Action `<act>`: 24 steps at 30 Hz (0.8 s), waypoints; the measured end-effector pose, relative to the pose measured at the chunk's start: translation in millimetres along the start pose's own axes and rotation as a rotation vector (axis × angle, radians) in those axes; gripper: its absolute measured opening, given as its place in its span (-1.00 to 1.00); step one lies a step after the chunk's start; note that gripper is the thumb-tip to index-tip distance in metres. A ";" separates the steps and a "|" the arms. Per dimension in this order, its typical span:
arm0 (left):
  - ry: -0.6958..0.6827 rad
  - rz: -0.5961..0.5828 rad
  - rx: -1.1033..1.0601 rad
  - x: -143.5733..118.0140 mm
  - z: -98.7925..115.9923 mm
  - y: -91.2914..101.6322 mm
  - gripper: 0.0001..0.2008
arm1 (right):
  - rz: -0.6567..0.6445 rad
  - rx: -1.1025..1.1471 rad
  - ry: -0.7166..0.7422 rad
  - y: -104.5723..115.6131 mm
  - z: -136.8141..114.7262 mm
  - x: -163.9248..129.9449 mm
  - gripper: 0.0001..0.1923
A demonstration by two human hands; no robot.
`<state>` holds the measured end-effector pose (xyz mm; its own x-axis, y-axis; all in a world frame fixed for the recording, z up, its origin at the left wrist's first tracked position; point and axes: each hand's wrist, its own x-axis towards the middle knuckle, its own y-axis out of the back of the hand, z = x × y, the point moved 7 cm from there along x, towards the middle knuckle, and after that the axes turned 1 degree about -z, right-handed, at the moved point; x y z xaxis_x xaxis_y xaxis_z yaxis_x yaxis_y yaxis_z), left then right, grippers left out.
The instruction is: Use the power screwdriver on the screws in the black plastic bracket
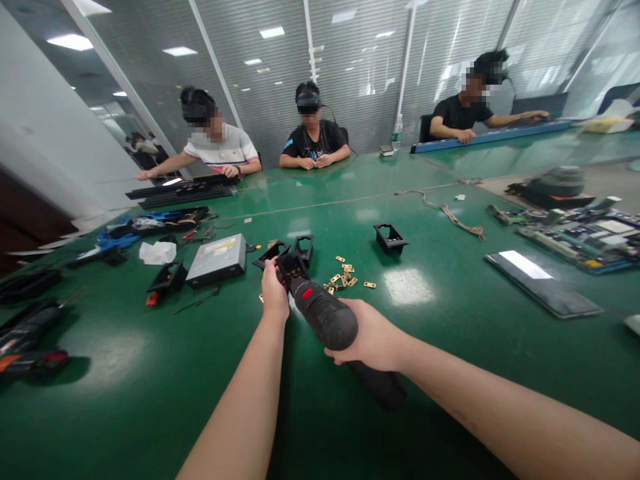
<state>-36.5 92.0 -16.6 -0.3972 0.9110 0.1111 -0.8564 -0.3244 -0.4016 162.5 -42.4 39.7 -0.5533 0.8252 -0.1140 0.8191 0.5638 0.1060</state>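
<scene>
My right hand (pixel 373 337) grips the electric screwdriver (pixel 320 310), left hand (pixel 274 290) pinches the black bracket (pixel 293 265) steady, brass bits (pixel 345 275) scattered close by.

Your two forearms come into view from the bottom edge, and both are bare: no sleeve, cuff or glove shows anywhere along them. Your left hand (pixel 275 293) wears nothing, with no ring, watch or strap at the wrist. Your right hand (pixel 373 337) is likewise uncovered, and its wrist carries no band or bracelet. Neither arm shows any marking, tape or cable. The left forearm looks slim and runs long and straight; the right one appears broader near the lower corner, where it lies closest to the camera. Fingernails are too small to make out. Whatever you wear on your upper body lies outside the view.
</scene>
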 end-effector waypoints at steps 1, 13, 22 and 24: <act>0.031 -0.005 -0.017 0.3 -1.6 -2.2 -0.46 | 0.002 -0.007 0.001 0.2 0.1 0.0 -0.64; 0.046 0.044 0.195 -3.0 6.6 -4.9 -0.47 | 0.061 -0.090 0.007 2.7 -6.9 -1.7 -0.55; -0.074 0.059 0.371 -13.5 28.4 -11.7 -0.54 | 0.091 -0.134 0.013 4.9 -11.8 -2.6 -0.54; -0.074 0.062 0.399 -15.3 31.1 -13.0 -0.54 | 0.075 -0.132 0.015 4.3 -12.8 -2.2 -0.55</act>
<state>-29.5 74.4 15.2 -0.4624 0.8705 0.1683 -0.8850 -0.4649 -0.0272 165.3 -41.3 53.1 -0.4945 0.8649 -0.0865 0.8315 0.4997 0.2427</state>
